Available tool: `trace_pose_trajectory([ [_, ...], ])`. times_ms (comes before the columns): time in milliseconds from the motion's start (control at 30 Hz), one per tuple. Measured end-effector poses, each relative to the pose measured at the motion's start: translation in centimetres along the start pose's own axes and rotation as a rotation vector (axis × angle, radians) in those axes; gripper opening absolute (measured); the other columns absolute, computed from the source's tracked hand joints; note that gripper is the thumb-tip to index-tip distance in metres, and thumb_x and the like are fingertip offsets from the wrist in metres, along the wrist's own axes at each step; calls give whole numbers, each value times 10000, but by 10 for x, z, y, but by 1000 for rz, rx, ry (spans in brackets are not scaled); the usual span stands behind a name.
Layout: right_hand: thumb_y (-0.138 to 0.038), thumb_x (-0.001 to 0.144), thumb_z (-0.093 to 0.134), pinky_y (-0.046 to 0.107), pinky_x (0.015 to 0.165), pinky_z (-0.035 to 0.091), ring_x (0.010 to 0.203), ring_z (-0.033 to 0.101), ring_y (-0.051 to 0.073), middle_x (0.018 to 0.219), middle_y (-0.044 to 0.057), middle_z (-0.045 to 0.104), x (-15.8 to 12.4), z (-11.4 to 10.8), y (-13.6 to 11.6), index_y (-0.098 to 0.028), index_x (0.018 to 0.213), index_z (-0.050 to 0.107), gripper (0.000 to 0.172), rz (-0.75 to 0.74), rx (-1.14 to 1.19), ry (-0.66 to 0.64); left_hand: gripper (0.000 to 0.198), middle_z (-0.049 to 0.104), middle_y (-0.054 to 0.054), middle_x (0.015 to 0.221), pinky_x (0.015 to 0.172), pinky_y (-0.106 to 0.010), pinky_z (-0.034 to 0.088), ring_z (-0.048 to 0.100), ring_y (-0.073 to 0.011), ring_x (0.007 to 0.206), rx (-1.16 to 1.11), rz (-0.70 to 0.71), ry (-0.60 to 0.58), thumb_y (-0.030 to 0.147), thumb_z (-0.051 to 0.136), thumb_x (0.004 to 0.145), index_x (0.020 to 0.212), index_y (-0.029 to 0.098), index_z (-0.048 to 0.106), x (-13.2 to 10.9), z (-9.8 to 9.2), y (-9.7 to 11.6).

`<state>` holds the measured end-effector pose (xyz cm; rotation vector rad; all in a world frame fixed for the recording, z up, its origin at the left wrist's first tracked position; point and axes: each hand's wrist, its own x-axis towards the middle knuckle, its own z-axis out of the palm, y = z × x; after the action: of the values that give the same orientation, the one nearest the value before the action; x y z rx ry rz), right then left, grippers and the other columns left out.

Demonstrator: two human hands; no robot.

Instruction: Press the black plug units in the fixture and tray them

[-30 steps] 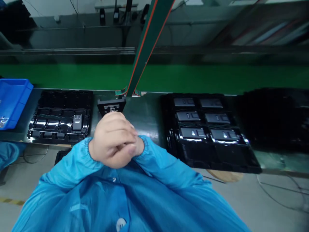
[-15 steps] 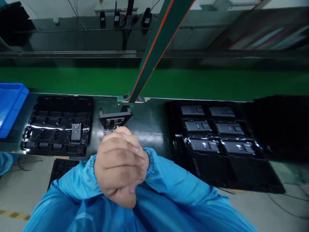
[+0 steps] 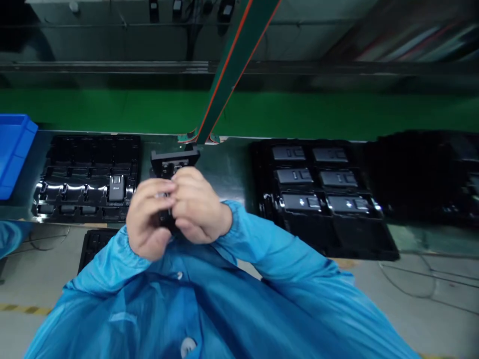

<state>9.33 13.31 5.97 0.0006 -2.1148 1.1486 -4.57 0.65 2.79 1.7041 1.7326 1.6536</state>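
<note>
My left hand [image 3: 147, 217] and my right hand [image 3: 196, 207] meet in front of my body, their fingertips touching or nearly so. Curled fingers on my right hand hide whatever may be inside. On my left hand the fingers bend inward, with the thumb lower and apart; its palm side is hidden. A dark part [image 3: 166, 218] shows between the hands, too covered to name. Just beyond them stands a black bracket-like fixture [image 3: 175, 157] with a raised edge, its lower part behind my fingers.
At left, a black molded tray [image 3: 90, 172] holds a small black device [image 3: 117, 188]. A blue bin [image 3: 15, 154] stands at far left. To the right, another black tray [image 3: 337, 234] carries several dark flat devices [image 3: 297, 176]. A green post [image 3: 228, 75] rises at the table's far edge.
My hands were clasped, left over right. Now they have come apart side by side, with the left farther left and bent fingers showing. The view has tilted down slightly.
</note>
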Motion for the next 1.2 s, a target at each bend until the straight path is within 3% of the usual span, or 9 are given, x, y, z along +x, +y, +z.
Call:
trace_pose_trajectory([
  [67, -607, 1081, 428, 475, 964, 508, 823, 601, 237, 821, 39, 610, 17, -11, -15, -269, 876, 628, 443, 39, -84, 121, 380, 727, -102, 1092, 954, -513, 585, 708, -308, 1093, 22, -82, 53, 599, 544, 1017, 1107, 263, 699, -4, -9, -7],
  [167, -554, 1134, 401, 350, 866, 518, 793, 578, 186, 811, 3, 567, 51, -25, -21, -257, 934, 586, 403, 247, -128, 265, 191, 754, -73, 1008, 878, -429, 582, 722, -262, 947, 194, -353, -218, 393, 645, 982, 1070, 234, 705, -16, -8, -23],
  [233, -549, 1135, 439, 303, 839, 508, 781, 561, 163, 780, -20, 528, 69, -33, -9, -249, 904, 553, 395, 319, -130, 275, 182, 776, -79, 1019, 886, -427, 578, 730, -270, 945, 295, -468, -395, 369, 681, 949, 1054, 225, 715, -27, -3, -35],
  [333, -578, 1103, 521, 291, 863, 507, 827, 577, 162, 781, -25, 533, 76, -40, 23, -235, 864, 542, 419, 356, -139, 230, 207, 795, -93, 1066, 896, -427, 584, 741, -273, 957, 341, -532, -431, 361, 706, 930, 1083, 221, 716, -42, 8, -47],
  [467, -524, 1083, 562, 343, 977, 507, 994, 625, 196, 962, 18, 650, 40, -36, 45, -223, 979, 617, 323, 319, -214, 378, 282, 806, -83, 1031, 889, -398, 589, 754, -246, 915, 273, -587, -349, 347, 745, 907, 1153, 216, 706, -49, 15, -57],
  [633, -382, 1052, 532, 394, 958, 508, 983, 637, 229, 960, 50, 663, -43, -9, 35, -236, 951, 616, 197, 384, -323, 714, 364, 775, -32, 890, 774, -327, 553, 717, -195, 789, 123, -673, -302, 409, 729, 924, 1207, 191, 658, -41, 21, -69],
  [767, -334, 1016, 540, 390, 884, 507, 904, 633, 229, 896, 51, 654, -100, 19, 30, -238, 865, 598, 188, 552, -235, 631, 406, 717, 21, 746, 692, -297, 497, 670, -178, 691, 87, -706, -329, 446, 721, 919, 1211, 180, 630, -30, 28, -78],
  [900, -322, 1021, 554, 380, 842, 503, 866, 632, 223, 878, 46, 660, -135, 38, 24, -242, 849, 622, 201, 641, -138, 535, 407, 656, 59, 672, 654, -285, 467, 623, -163, 625, 33, -748, -306, 427, 753, 865, 1160, 183, 617, -24, 27, -75],
  [1200, -328, 997, 638, 370, 857, 524, 881, 645, 210, 949, 41, 695, -143, 59, 8, -240, 998, 684, 99, 789, 134, 424, 479, 511, 116, 641, 519, -235, 424, 531, -103, 491, -303, -832, -247, 382, 814, 824, 1201, 222, 566, -41, -4, -33],
])
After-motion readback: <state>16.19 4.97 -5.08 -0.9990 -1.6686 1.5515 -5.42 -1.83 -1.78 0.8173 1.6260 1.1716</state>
